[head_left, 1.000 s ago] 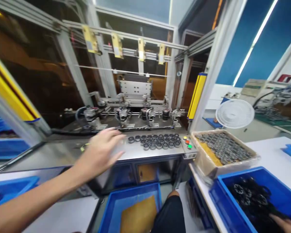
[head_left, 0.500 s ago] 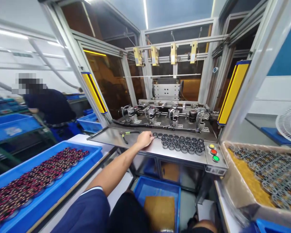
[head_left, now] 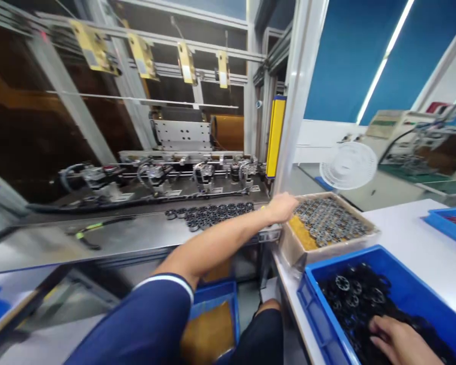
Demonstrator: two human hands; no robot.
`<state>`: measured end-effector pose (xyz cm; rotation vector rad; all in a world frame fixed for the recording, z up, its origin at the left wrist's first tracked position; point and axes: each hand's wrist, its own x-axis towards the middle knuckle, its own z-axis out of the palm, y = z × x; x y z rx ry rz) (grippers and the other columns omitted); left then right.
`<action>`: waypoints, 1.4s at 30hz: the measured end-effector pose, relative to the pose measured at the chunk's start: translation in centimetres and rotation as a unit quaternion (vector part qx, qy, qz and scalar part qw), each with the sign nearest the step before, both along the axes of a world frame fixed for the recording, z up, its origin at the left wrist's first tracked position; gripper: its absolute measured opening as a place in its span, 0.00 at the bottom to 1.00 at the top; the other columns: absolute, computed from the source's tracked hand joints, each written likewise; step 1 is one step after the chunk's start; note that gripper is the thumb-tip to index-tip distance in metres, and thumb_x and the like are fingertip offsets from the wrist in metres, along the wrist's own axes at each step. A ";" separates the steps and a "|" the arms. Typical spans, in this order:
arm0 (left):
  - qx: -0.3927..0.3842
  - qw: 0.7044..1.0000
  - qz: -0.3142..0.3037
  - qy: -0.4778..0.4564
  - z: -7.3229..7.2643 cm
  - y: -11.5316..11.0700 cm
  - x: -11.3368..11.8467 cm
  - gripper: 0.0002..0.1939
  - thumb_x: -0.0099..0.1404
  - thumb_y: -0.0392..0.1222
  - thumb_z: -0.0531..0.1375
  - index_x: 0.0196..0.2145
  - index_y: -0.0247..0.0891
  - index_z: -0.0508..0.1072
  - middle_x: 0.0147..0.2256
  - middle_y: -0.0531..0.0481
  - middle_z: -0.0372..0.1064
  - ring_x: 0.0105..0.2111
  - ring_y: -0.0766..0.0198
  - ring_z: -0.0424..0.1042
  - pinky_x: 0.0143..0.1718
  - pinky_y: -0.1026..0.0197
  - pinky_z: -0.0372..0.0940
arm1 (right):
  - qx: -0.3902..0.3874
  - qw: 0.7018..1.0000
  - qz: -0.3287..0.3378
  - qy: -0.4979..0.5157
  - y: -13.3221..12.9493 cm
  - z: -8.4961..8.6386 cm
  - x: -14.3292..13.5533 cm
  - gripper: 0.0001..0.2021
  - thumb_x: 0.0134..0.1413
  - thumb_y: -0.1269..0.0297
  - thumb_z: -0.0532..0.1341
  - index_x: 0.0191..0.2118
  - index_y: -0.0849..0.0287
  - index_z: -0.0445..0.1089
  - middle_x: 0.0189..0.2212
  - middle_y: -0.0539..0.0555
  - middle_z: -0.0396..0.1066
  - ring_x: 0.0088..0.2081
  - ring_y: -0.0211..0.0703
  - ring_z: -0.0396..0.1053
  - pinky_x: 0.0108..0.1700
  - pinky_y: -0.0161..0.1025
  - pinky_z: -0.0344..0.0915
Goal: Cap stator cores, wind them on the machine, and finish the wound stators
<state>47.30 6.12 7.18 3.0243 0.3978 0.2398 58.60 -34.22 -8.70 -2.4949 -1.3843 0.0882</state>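
Note:
My left hand (head_left: 283,208) is at the left corner of a box (head_left: 296,253) of grey ring-shaped parts (head_left: 329,220). Its fingers look curled; the hand hides whatever may be in them. My right hand (head_left: 397,337) reaches into a blue bin (head_left: 327,317) of black spoked rings (head_left: 359,289). The right fingers are bent, with their tips against the black rings; what they grip cannot be made out. Rows of black rings (head_left: 215,214) stand on the metal worktop (head_left: 137,238) left of my left hand.
Behind the worktop is a machine with several fixtures (head_left: 205,172), beside a yellow guard strip (head_left: 275,137). A white fan (head_left: 348,166) stands behind the box. A cable (head_left: 106,223) lies on the left. Under the worktop is another blue bin (head_left: 233,309).
The view has swung right. My left hand has left the rings on the worktop and moved right to the box. My right hand has come into view in the blue bin.

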 end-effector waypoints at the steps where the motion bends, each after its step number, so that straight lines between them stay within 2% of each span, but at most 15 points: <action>1: -0.008 0.999 -0.033 0.009 -0.5 -1.5 2.0 0.16 0.69 0.46 0.60 0.51 0.36 0.71 0.52 0.43 0.69 0.50 0.54 0.71 0.51 0.45 0.69 | -0.021 1.000 -0.001 0.009 0.0 0.2 -0.1 0.06 0.50 0.70 0.60 0.28 0.55 0.75 0.28 0.53 0.77 0.32 0.47 0.76 0.37 0.40 0.70; 3: -0.022 0.997 -0.078 0.022 -1.8 -3.6 4.5 0.16 0.69 0.45 0.60 0.52 0.37 0.71 0.52 0.43 0.69 0.49 0.55 0.72 0.49 0.47 0.70 | -0.031 0.999 -0.013 -0.002 0.3 0.8 -0.3 0.09 0.50 0.72 0.58 0.29 0.55 0.75 0.29 0.54 0.77 0.34 0.48 0.76 0.38 0.41 0.70; 6: -0.044 0.994 -0.101 0.016 -3.6 -4.5 5.4 0.16 0.69 0.45 0.60 0.52 0.37 0.70 0.52 0.43 0.69 0.48 0.55 0.72 0.49 0.47 0.71 | -0.013 0.999 -0.019 -0.034 0.7 1.5 -0.7 0.09 0.51 0.72 0.56 0.29 0.55 0.74 0.28 0.53 0.76 0.33 0.47 0.76 0.38 0.40 0.69; 10: -0.106 0.988 -0.114 -0.027 -3.9 -4.0 5.4 0.17 0.69 0.45 0.60 0.53 0.36 0.70 0.53 0.42 0.69 0.49 0.55 0.72 0.49 0.46 0.70 | 0.030 0.997 -0.019 -0.074 1.1 2.1 -1.4 0.08 0.52 0.70 0.55 0.28 0.56 0.70 0.28 0.53 0.73 0.30 0.45 0.74 0.35 0.39 0.69; 13: -0.186 0.971 -0.128 -0.080 -3.1 -3.9 4.2 0.17 0.69 0.45 0.60 0.53 0.36 0.70 0.53 0.43 0.69 0.49 0.55 0.72 0.49 0.46 0.70 | 0.076 0.992 -0.017 -0.095 1.6 2.7 -2.1 0.08 0.54 0.67 0.55 0.28 0.57 0.69 0.26 0.52 0.70 0.26 0.44 0.71 0.31 0.40 0.68; 16: -0.293 0.932 -0.160 -0.144 -3.8 -4.9 0.1 0.13 0.68 0.43 0.61 0.47 0.35 0.72 0.50 0.43 0.70 0.48 0.56 0.72 0.49 0.47 0.70 | 0.132 0.986 -0.007 -0.106 2.5 4.3 -3.9 0.10 0.61 0.63 0.53 0.35 0.58 0.70 0.29 0.53 0.70 0.26 0.42 0.70 0.31 0.40 0.69; 18: -0.376 0.889 -0.192 -0.179 -5.4 -6.5 -4.3 0.10 0.66 0.41 0.63 0.42 0.33 0.73 0.49 0.41 0.71 0.46 0.59 0.73 0.49 0.52 0.70 | 0.172 0.979 0.005 -0.109 3.6 6.1 -6.3 0.09 0.64 0.61 0.54 0.41 0.57 0.69 0.33 0.54 0.71 0.30 0.41 0.71 0.35 0.40 0.70; 21: -0.497 0.814 -0.230 -0.192 -8.3 -9.8 -11.2 0.24 0.63 0.45 0.66 0.53 0.34 0.68 0.49 0.39 0.71 0.39 0.63 0.75 0.41 0.61 0.72 | 0.262 0.956 0.074 -0.112 5.8 9.4 -11.5 0.07 0.63 0.67 0.59 0.46 0.57 0.68 0.38 0.56 0.71 0.38 0.43 0.72 0.41 0.39 0.70; 23: -0.571 0.760 -0.239 -0.198 -9.5 -11.9 -14.4 0.27 0.62 0.49 0.66 0.56 0.36 0.67 0.50 0.38 0.68 0.40 0.63 0.74 0.40 0.62 0.71 | 0.304 0.937 0.145 -0.095 7.2 11.3 -15.1 0.10 0.61 0.75 0.59 0.47 0.59 0.69 0.38 0.56 0.71 0.39 0.42 0.72 0.40 0.37 0.71; 27: -0.758 0.566 -0.240 -0.220 -10.0 -14.4 -17.1 0.22 0.51 0.41 0.74 0.44 0.36 0.78 0.49 0.41 0.68 0.45 0.60 0.73 0.47 0.57 0.69 | 0.358 0.918 0.158 -0.069 8.7 12.4 -19.3 0.13 0.58 0.81 0.59 0.47 0.63 0.70 0.39 0.58 0.69 0.41 0.42 0.71 0.40 0.37 0.71; 28: -0.788 0.530 -0.230 -0.214 -9.9 -14.7 -17.3 0.24 0.47 0.37 0.76 0.42 0.36 0.79 0.47 0.42 0.70 0.44 0.59 0.73 0.47 0.57 0.69 | 0.361 0.917 0.159 -0.062 8.8 12.1 -19.8 0.14 0.58 0.82 0.59 0.47 0.63 0.70 0.39 0.58 0.68 0.41 0.43 0.70 0.41 0.39 0.71; 29: -0.806 0.513 -0.216 -0.202 -9.8 -14.9 -17.4 0.26 0.43 0.35 0.77 0.42 0.36 0.79 0.44 0.43 0.73 0.43 0.60 0.73 0.47 0.57 0.69 | 0.360 0.916 0.166 -0.058 8.8 11.9 -20.0 0.14 0.57 0.83 0.59 0.47 0.63 0.70 0.39 0.59 0.68 0.42 0.44 0.69 0.42 0.40 0.70; 32: -0.841 0.491 -0.164 -0.155 -9.7 -15.6 -17.5 0.35 0.32 0.33 0.79 0.42 0.34 0.79 0.37 0.46 0.77 0.38 0.62 0.74 0.43 0.60 0.69 | 0.351 0.916 0.185 -0.050 8.6 11.2 -20.2 0.16 0.57 0.84 0.58 0.49 0.64 0.70 0.39 0.59 0.67 0.44 0.46 0.68 0.43 0.44 0.70; 35: -0.851 0.485 -0.137 -0.147 -9.6 -16.1 -17.5 0.37 0.26 0.32 0.80 0.40 0.33 0.79 0.34 0.48 0.77 0.34 0.64 0.74 0.41 0.62 0.69 | 0.347 0.917 0.192 -0.048 8.4 11.1 -20.1 0.19 0.57 0.86 0.58 0.51 0.63 0.70 0.40 0.59 0.67 0.44 0.47 0.67 0.43 0.45 0.69; 42: -0.847 0.492 -0.131 -0.155 -9.0 -16.1 -17.4 0.34 0.29 0.33 0.80 0.38 0.31 0.79 0.31 0.49 0.76 0.31 0.66 0.74 0.38 0.63 0.69 | 0.317 0.921 0.223 -0.032 7.9 10.6 -20.0 0.24 0.54 0.84 0.58 0.58 0.68 0.64 0.46 0.64 0.65 0.50 0.53 0.66 0.47 0.51 0.70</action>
